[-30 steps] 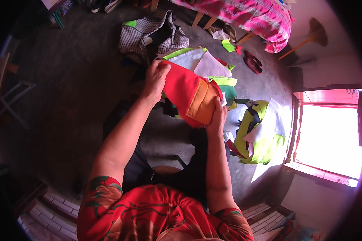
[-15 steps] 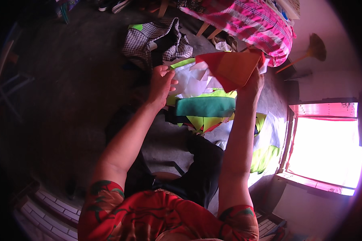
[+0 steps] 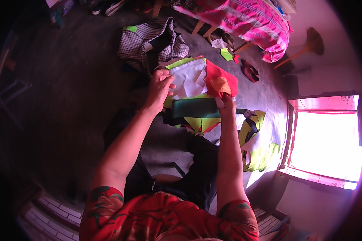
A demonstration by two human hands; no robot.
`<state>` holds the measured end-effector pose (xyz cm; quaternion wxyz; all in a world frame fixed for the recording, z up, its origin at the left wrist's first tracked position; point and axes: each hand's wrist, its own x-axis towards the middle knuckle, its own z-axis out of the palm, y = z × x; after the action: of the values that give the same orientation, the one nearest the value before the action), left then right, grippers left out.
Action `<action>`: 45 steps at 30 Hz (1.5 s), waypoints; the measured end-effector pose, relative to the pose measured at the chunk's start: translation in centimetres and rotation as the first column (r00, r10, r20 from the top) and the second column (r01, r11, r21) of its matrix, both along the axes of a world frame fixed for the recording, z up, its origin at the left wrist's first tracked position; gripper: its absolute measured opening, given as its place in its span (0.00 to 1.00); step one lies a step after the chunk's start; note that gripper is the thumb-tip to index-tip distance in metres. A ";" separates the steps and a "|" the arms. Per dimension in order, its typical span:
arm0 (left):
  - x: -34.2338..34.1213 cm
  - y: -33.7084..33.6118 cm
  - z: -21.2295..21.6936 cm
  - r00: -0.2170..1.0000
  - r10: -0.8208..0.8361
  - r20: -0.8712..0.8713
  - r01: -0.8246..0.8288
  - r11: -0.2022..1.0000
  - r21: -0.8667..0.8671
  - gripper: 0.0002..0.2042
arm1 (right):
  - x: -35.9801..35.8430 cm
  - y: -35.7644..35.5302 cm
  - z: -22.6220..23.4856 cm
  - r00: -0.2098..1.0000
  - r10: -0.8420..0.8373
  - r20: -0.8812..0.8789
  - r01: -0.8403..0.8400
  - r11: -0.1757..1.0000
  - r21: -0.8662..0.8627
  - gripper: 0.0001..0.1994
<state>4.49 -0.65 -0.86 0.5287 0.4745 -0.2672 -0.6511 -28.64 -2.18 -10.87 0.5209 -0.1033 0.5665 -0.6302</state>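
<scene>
A patchwork of cloth pieces lies in front of me. It has a white cloth (image 3: 189,78) edged in yellow-green, and a red cloth (image 3: 229,80) with an orange piece (image 3: 220,85) on it. My left hand (image 3: 161,86) has its fingers curled at the left edge of the white cloth. At the right, my right hand (image 3: 228,104) pinches the lower edge of the red and orange cloth. Below runs a dark green cloth strip (image 3: 191,108), with yellow-green pieces (image 3: 201,122) under it.
A checked cloth (image 3: 138,44) lies on the floor beyond. More yellow-green and white cloth (image 3: 261,154) is heaped at the right by a bright window (image 3: 326,140). Far right stand a pink plaid-covered table (image 3: 245,20), sandals (image 3: 250,72) and a broom (image 3: 314,42).
My right hand has lowered toward me and left, bringing the raised red and orange cloth down beside the white one. My left hand has stayed almost in place.
</scene>
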 end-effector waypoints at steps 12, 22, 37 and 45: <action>-1.0 0.4 -1.2 0.978 -0.178 0.112 0.182 0.983 -0.030 0.14 | 4.0 7.1 6.1 0.961 -0.186 0.206 0.177 0.982 0.065 0.10; -2.1 2.5 -5.6 0.605 -0.590 0.535 0.728 0.682 -0.073 0.21 | 17.5 12.3 10.3 0.658 0.681 0.321 -0.608 0.732 -0.307 0.16; 1.2 -0.7 0.0 0.935 0.355 -0.002 -0.335 0.880 -0.335 0.12 | 9.9 7.2 10.6 0.056 0.040 -0.998 -0.254 0.967 0.024 0.25; 2.3 -0.8 1.4 0.954 0.166 -0.251 -0.227 0.944 -0.238 0.16 | 9.0 6.4 4.6 -0.330 0.628 -0.704 -0.191 0.686 0.702 0.35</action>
<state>6.81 -1.46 0.57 0.6769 0.3465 -0.2402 -0.6034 -19.69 4.21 -6.30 0.1250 -0.6464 0.7527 -0.0011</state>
